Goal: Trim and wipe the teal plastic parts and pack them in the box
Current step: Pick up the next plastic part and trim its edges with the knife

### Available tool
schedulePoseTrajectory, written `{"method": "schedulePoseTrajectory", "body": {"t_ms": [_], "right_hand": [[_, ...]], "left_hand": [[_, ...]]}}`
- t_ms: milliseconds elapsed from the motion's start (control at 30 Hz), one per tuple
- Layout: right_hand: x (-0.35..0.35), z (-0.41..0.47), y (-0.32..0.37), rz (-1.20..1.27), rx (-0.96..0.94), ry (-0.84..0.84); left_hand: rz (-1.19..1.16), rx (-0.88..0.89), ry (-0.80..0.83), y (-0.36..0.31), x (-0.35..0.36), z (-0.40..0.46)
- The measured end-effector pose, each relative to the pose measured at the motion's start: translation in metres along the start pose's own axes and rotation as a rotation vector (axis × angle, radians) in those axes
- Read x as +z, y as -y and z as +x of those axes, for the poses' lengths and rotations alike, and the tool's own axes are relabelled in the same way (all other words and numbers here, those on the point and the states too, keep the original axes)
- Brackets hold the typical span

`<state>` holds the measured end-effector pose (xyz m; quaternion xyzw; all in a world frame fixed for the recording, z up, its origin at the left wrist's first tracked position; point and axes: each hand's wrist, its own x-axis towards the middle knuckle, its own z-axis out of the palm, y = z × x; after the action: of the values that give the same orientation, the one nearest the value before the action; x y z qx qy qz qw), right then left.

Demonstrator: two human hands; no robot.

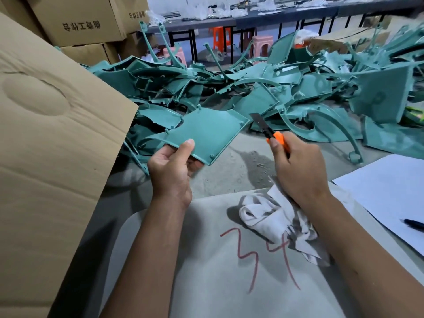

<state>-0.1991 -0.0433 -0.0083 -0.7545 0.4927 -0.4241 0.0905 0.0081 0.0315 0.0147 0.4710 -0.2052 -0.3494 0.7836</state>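
Note:
My left hand grips the near corner of a flat teal plastic part, thumb on top, holding it up over the floor. My right hand grips an orange utility knife. Its bare blade points up and left, just off the part's right corner. A crumpled white rag lies on the grey work surface under my right wrist. A large heap of teal parts covers the floor ahead. The cardboard box flap rises at my left.
Red figures are scrawled on the grey surface. A white sheet with a dark pen lies at the right. Stacked cartons stand at the back left. Pink and orange stools and long benches stand behind the heap.

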Motion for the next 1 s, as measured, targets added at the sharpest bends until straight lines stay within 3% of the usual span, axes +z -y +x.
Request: {"method": "schedulePoseTrajectory", "body": {"t_ms": [67,167,267,467,533,633,700,800,933,1000], "right_hand": [[0.001,-0.006,0.012,0.156,-0.169,0.087],[0.008,-0.014,0.026,0.124,-0.367,0.24],[0.012,-0.011,0.021,0.056,-0.292,0.179],[0.008,-0.002,-0.005,-0.199,0.061,-0.027],[0.007,-0.002,-0.001,-0.075,-0.029,-0.036],[0.005,-0.006,0.013,0.118,-0.314,0.115],[0.007,-0.007,0.017,0.131,-0.358,0.187],[0.008,-0.005,0.011,0.112,-0.288,0.112],[0.005,0.002,-0.008,-0.146,-0.039,-0.001],[0.004,0.003,-0.014,-0.162,0.049,-0.028]], "left_hand": [[0.016,0.005,-0.008,0.002,0.001,0.0],[0.05,0.016,-0.026,0.004,0.001,0.001],[0.004,0.016,-0.011,0.003,-0.001,0.002],[-0.007,0.008,0.036,0.006,-0.004,-0.004],[-0.012,0.032,0.032,0.005,-0.005,-0.002],[-0.024,0.04,0.021,0.005,-0.007,0.0],[-0.04,0.045,0.028,0.004,-0.01,0.001],[-0.068,0.059,0.072,0.001,-0.017,0.006],[-0.08,0.078,0.154,-0.002,-0.026,0.009],[-0.084,0.082,0.21,-0.003,-0.028,0.009]]}}
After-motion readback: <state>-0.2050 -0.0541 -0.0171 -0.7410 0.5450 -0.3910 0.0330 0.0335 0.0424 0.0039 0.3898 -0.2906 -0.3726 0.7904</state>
